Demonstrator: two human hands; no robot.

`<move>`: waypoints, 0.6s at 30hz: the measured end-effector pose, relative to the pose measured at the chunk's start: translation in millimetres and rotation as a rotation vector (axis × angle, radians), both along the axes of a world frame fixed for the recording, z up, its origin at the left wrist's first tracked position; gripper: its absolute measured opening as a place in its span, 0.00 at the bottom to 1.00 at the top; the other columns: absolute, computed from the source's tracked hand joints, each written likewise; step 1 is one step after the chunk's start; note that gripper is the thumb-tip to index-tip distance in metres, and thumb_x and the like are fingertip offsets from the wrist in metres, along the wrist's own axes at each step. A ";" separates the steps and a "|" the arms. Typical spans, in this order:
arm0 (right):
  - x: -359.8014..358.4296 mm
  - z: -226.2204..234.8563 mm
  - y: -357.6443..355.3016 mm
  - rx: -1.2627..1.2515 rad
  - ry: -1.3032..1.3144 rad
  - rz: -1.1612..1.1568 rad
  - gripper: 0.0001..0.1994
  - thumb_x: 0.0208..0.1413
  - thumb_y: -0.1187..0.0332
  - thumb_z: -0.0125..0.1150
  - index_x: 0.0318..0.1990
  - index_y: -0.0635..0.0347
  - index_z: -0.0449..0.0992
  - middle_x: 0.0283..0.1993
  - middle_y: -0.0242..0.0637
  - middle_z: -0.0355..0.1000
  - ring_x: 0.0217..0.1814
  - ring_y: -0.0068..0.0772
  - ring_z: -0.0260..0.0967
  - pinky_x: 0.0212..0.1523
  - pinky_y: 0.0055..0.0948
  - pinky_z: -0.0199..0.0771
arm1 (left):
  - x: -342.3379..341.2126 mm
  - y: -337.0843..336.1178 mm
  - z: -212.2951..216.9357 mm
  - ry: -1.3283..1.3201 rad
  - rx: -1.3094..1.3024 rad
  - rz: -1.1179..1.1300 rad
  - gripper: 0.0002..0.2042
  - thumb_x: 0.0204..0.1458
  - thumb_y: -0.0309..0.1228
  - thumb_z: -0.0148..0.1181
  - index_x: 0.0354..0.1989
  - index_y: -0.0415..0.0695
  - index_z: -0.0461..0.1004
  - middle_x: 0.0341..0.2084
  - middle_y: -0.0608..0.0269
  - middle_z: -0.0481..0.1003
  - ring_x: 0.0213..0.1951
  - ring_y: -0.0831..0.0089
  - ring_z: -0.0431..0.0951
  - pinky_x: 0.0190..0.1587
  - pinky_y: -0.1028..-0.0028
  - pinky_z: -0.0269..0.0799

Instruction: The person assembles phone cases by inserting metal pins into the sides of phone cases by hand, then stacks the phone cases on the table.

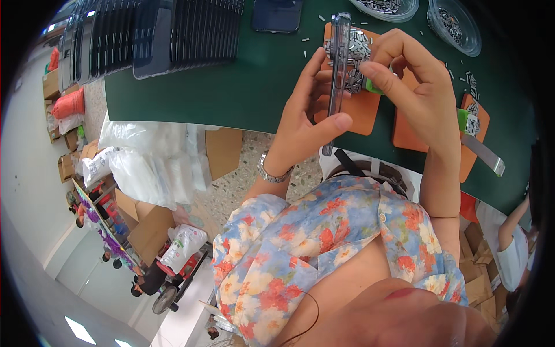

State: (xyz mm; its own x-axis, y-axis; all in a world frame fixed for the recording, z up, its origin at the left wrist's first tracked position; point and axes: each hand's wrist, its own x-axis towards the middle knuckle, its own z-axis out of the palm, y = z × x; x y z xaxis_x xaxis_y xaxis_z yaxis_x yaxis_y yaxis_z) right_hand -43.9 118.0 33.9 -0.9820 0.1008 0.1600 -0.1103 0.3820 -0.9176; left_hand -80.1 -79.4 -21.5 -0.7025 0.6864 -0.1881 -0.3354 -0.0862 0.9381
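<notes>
Here's the left hand (303, 124), thumb and fingers gripping a slim, grey, see-through plastic phone case (337, 87) upright above the surface, turned edge-on so its broad faces barely show. Over comes the right hand (422, 92), thumb and fingers curled together just beside it; whether they pinch anything, I can't tell. Below, an orange flat board (361, 115) carries small silver metal cylinders (359, 45), part-covered by the case. A bright green plastic piece (373, 87) peeks out, mostly hidden by the right hand. Up top, the frame cuts off a round clear plastic bowl (406, 15) and upright dark glossy cases (191, 43).
</notes>
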 end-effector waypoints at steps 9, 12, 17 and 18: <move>13.6 -27.7 16.3 -0.399 -0.003 -0.122 0.05 0.60 0.74 0.53 0.32 0.65 0.68 0.33 0.31 0.66 0.33 0.15 0.58 0.34 0.18 0.57 | 18.1 20.2 1.8 -0.044 -0.102 -0.143 0.54 0.38 0.48 0.72 0.69 0.38 0.43 0.52 0.52 0.65 0.48 0.65 0.73 0.47 0.69 0.74; 18.2 -40.6 17.1 -0.476 0.058 -0.125 0.06 0.61 0.73 0.52 0.32 0.65 0.68 0.32 0.29 0.65 0.32 0.14 0.57 0.33 0.16 0.56 | 21.8 26.2 2.2 -0.099 -0.156 -0.177 0.55 0.36 0.51 0.72 0.69 0.39 0.45 0.49 0.55 0.66 0.46 0.67 0.73 0.44 0.70 0.76; 21.1 -45.8 17.4 -0.547 -0.069 -0.235 0.06 0.61 0.72 0.53 0.30 0.61 0.67 0.29 0.25 0.63 0.30 0.12 0.55 0.30 0.14 0.53 | 27.1 32.8 1.7 -0.178 -0.216 -0.225 0.53 0.35 0.57 0.70 0.66 0.37 0.52 0.46 0.58 0.66 0.43 0.70 0.72 0.41 0.72 0.77; 20.8 -46.1 17.7 -0.551 -0.073 -0.237 0.06 0.61 0.72 0.53 0.30 0.61 0.67 0.29 0.25 0.63 0.30 0.12 0.55 0.30 0.14 0.53 | 28.3 33.4 1.8 -0.182 -0.220 -0.227 0.53 0.35 0.57 0.70 0.66 0.37 0.52 0.46 0.58 0.66 0.43 0.70 0.72 0.41 0.72 0.77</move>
